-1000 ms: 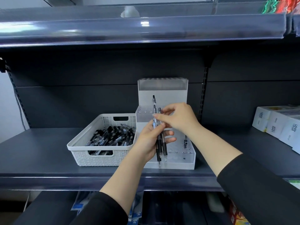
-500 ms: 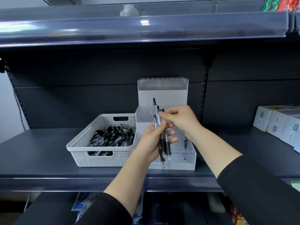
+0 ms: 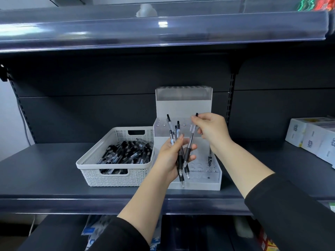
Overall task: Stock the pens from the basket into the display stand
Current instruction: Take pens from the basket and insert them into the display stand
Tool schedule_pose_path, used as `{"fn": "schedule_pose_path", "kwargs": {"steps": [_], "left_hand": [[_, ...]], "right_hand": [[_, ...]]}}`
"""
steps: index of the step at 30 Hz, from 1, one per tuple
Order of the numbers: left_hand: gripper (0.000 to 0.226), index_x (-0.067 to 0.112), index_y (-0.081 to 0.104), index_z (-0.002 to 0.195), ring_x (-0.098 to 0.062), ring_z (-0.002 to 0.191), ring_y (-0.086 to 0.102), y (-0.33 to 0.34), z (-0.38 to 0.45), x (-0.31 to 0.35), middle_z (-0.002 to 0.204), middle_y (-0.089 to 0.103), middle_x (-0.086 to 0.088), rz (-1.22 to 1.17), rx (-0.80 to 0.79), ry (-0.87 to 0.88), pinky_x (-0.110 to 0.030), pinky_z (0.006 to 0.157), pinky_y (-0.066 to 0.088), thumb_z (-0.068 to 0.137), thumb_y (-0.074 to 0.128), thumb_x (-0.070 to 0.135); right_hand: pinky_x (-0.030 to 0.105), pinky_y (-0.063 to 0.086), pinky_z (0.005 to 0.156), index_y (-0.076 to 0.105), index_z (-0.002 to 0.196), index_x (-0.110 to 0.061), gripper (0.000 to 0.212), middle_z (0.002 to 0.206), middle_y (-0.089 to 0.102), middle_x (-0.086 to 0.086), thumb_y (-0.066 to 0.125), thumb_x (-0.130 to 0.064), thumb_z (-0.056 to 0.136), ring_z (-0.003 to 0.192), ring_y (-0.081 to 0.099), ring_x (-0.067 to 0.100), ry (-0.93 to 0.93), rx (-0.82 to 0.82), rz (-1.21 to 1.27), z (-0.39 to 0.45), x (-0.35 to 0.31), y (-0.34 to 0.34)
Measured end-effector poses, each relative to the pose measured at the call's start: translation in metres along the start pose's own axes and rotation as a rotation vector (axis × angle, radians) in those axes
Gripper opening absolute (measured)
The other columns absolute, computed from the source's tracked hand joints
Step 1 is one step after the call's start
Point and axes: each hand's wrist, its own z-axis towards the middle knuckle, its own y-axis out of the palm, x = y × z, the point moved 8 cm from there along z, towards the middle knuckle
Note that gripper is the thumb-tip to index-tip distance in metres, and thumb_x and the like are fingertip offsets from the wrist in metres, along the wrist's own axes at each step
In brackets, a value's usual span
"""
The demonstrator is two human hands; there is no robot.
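Basket (image 3: 116, 175): white perforated plastic, at left on the dark shelf (image 3: 45, 171), just beside the stand; heaped with black-grip click pens (image 3: 126, 153), lying crosswise and tangled.
Left hand (image 3: 169, 158): raised in front of the stand, fingers curled round a small bundle of pens (image 3: 178, 151), tips down, buttons up; bundle fanned loosely, not squared.
Single pen (image 3: 189, 151): tilted, lower end among the bundle by the left fingers, upper end at the right hand.
Right hand (image 3: 212, 132): just right of the bundle, thumb and forefinger pinching the single pen near its top; other fingers curled in.
Display stand (image 3: 215, 178): tiered clear acrylic with rows of holes, white backing; one pen (image 3: 210, 155) already upright in the front tier at right; most holes unfilled, so likely early in the job.
Boxes (image 3: 311, 138): white cartons, well apart at far right.
Risk, bundle: loose fan could slip as the one pen is drawn out, spilling pens onto shelf or floor.
Risk, snag: clips or rubber grips may catch a neighbour and drag it along.
Risk, seating: angled entry could miss a hole, jam the tip, or knock the standing pen.
Risk, stand: light acrylic could shift backward under a hard push.
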Motion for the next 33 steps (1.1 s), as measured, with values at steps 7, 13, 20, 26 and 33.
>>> {"fn": "schedule_pose_path", "kwargs": {"steps": [7,13,20,26,33], "left_hand": [[0.009,0.006,0.05,0.102,-0.012,0.055,0.061,0.0,0.001,0.0,0.078,0.056,-0.007,-0.006,-0.003,0.02,-0.02,0.039,0.041,0.093,0.053,0.003],[0.014,0.006,0.049,0.105,-0.014,0.056,0.061,0.001,0.003,-0.001,0.081,0.058,-0.008,0.01,0.001,0.037,-0.021,0.039,0.041,0.093,0.052,0.0],[0.011,0.006,0.05,0.099,-0.017,0.063,0.069,-0.001,0.005,-0.003,0.081,0.064,-0.01,-0.023,0.023,0.012,-0.031,0.056,0.059,0.094,0.048,-0.003],[0.014,0.008,0.051,0.102,-0.016,0.061,0.067,-0.011,0.007,0.0,0.075,0.066,-0.007,-0.057,0.015,0.032,-0.035,0.065,0.06,0.094,0.051,-0.003],[0.018,0.008,0.052,0.11,-0.015,0.062,0.067,-0.01,0.007,0.0,0.078,0.068,-0.006,-0.086,0.003,0.021,-0.034,0.063,0.06,0.094,0.051,0.001]], "right_hand": [[0.022,0.04,0.048,0.06,0.102,-0.017,0.018,0.069,0.065,0.005,0.066,-0.02,0.086,0.052,0.057,0.007,-0.068,-0.027,-0.144,0.001,-0.011,-0.003],[0.014,0.039,0.043,0.061,0.105,-0.017,0.027,0.064,0.064,0.002,0.072,-0.022,0.08,0.05,0.059,0.006,-0.038,-0.045,-0.232,0.001,-0.009,-0.008],[0.025,0.048,0.056,0.064,0.108,-0.013,0.029,0.083,0.07,0.003,0.066,-0.015,0.08,0.062,0.068,0.012,-0.112,0.106,-0.198,0.009,-0.02,-0.034],[0.018,0.05,0.072,0.06,0.11,-0.019,0.027,0.075,0.071,-0.001,0.067,-0.02,0.084,0.071,0.065,0.007,-0.366,0.235,-0.301,0.0,-0.044,-0.062],[0.031,0.032,0.094,0.059,0.112,-0.023,0.027,0.08,0.071,-0.006,0.066,-0.023,0.086,0.089,0.058,0.015,-0.483,0.099,-0.545,-0.008,-0.034,-0.041]]}}
